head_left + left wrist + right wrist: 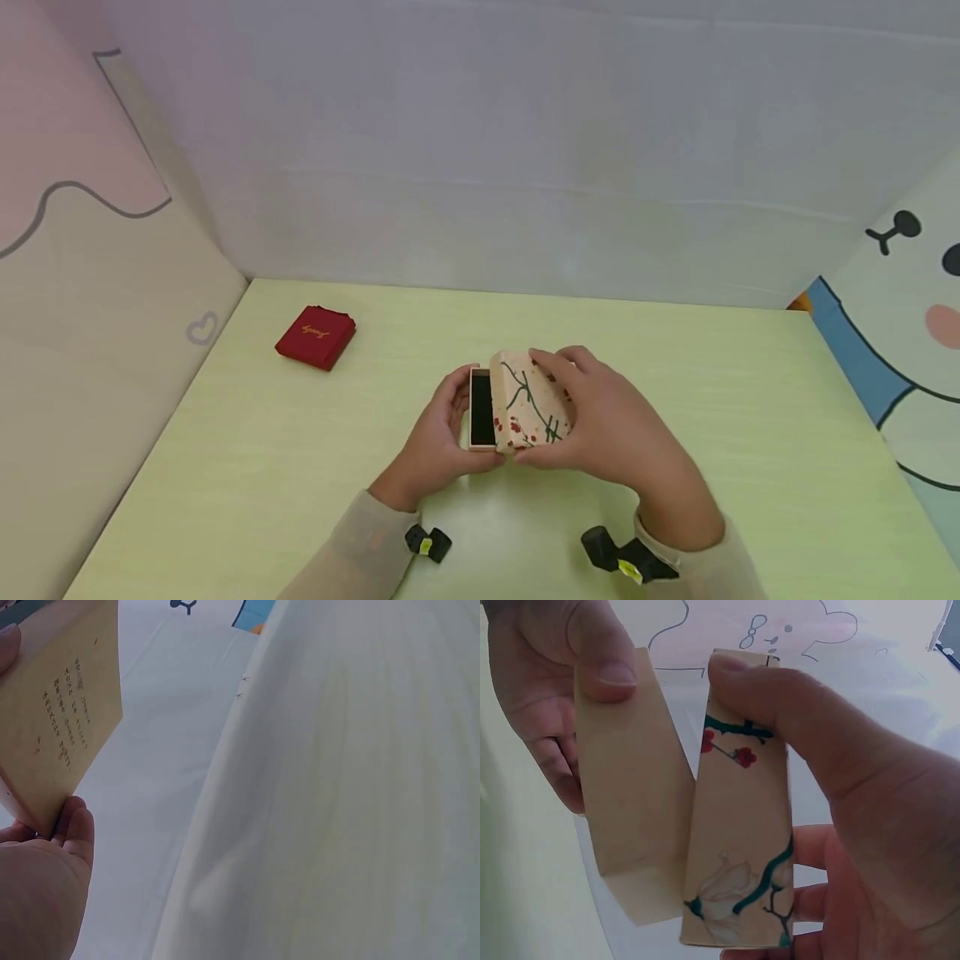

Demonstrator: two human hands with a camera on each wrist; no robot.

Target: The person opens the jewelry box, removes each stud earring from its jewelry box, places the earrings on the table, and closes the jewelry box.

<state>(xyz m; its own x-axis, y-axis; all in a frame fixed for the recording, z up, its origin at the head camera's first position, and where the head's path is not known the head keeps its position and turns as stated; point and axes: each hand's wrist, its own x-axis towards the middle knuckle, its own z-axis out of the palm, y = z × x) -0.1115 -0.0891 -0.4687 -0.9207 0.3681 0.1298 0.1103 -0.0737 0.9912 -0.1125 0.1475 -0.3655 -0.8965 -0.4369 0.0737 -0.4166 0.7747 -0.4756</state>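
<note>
Between the fingers of the two hands, above the pale yellow-green desk point(225, 467), is a cream rectangular cardboard box base point(626, 787) with a black interior, and over it, slid askew, a cream box lid point(522, 400) printed with dark-green branches and red blossoms. The left hand point(441, 435) grips the base, its thumb along the near side and its other fingers curled round the left and far sides; a strip of the black interior shows just beside them. The right hand point(603, 421) pinches the lid between the thumb at the near edge and the fingers at the far edge. Seen from the right wrist, the base's plain wall, under the left thumb, and the lid's flowered wall, under the right thumb, spread apart at the top and meet lower down; a large pale flower is printed toward the lid's far end. Past the left fingers, in the left wrist view, a flat cream panel carries rows of small dark printed characters point(67, 716), too blurred to read. Beyond the left fingers and farther left, well apart from them, a flat square red case point(315, 337) lies on the desk; its gold script stands upside down and is too small to read surely.
</note>
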